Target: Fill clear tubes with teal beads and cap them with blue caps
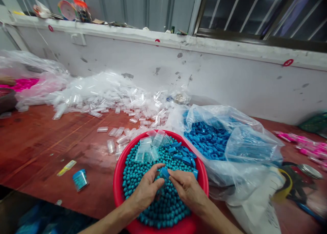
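1. Pale wall (pixel 219 80), scuffed and patched, seen behind a red-brown bench (pixel 84 142); barred window (pixel 255 15) at upper right. Small items are kept along a ledge (pixel 112 27), marked with red round stickers (pixel 288 62).
2. Red basin (pixel 119 183) set at the near side of the bench. It is mostly filled with turquoise beads (pixel 158 220); clear cases (pixel 146 148) are piled on them at the far side, loose blue caps (pixel 187 155) toward the right.
3. Small blue cap (pixel 165 173) held above the beads, between the two hands. It is gripped by the bent fingers of the left hand (pixel 148 189) and pinched by the fingertips of the right hand (pixel 186 186). Detail just under it is blurred.
4. More blue caps are contained in an open plastic bag (pixel 245 145), right of the basin. Empty cases (pixel 109 101) are heaped along the wall to the left.
5. Bead-filled case (pixel 80 180), blue-topped, left on the bench near a yellow strip (pixel 66 168).
6. Pink pieces (pixel 306 143) are spread at far right. At far left, another person's hand (pixel 7 80) is seen beside bright pink items (pixel 24 84).
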Motion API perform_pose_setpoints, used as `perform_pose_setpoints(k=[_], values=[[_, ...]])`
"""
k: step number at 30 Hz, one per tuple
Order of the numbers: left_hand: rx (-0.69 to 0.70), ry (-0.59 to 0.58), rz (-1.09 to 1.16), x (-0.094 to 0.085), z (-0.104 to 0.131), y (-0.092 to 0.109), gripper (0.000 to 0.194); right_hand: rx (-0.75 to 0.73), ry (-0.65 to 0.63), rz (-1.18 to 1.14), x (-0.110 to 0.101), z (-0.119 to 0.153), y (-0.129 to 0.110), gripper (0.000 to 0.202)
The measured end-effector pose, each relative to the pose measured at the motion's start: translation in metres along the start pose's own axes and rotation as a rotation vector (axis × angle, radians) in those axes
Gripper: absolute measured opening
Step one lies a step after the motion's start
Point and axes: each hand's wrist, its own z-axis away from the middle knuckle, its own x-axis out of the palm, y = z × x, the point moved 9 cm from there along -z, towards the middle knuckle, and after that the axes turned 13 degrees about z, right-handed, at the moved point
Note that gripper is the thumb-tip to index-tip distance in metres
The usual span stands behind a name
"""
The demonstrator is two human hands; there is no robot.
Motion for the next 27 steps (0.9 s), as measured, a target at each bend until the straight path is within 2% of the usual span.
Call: perform_pose_setpoints(k=[4, 7, 10, 12, 15, 18, 20, 23, 25, 27], values=[[0.031, -0.020, -0.010, 0.000, 0.000, -0.003, 0.034, -0.100, -0.036, 0.031, 0.006, 0.005, -0.008, 0.027], [0.039, 0.016, -0.047, -0.004, 0.002, -0.003, 0.027, -0.120, -0.047, 0.029, 0.007, 0.006, -0.012, 0.026], [0.053, 0.050, -0.096, -0.006, 0.004, 0.003, 0.025, -0.133, -0.061, 0.002, 0.005, 0.004, -0.015, 0.025], [0.000, 0.050, -0.067, -0.006, 0.004, 0.002, 0.028, -0.111, -0.071, -0.091, 0.002, 0.001, -0.013, 0.021], [-0.094, 0.007, 0.028, -0.001, 0.004, -0.002, 0.036, 0.076, -0.080, -0.401, 0.002, -0.004, 0.009, 0.020], [-0.101, -0.033, 0.040, 0.002, 0.003, -0.003, 0.035, 0.347, -0.049, -0.729, 0.014, -0.005, 0.038, 0.039], [-0.081, -0.023, 0.004, 0.001, 0.002, -0.003, 0.032, 0.442, 0.014, -0.815, 0.019, -0.004, 0.048, 0.051], [-0.058, 0.015, -0.055, -0.002, 0.002, -0.005, 0.034, 0.422, 0.077, -0.716, 0.015, -0.005, 0.043, 0.046], [-0.038, 0.035, -0.080, -0.004, 0.002, -0.006, 0.040, 0.308, 0.052, -0.544, 0.010, -0.007, 0.026, 0.038], [0.007, 0.060, -0.079, -0.007, 0.003, -0.003, 0.045, 0.183, -0.017, -0.371, 0.011, -0.007, 0.005, 0.042]])
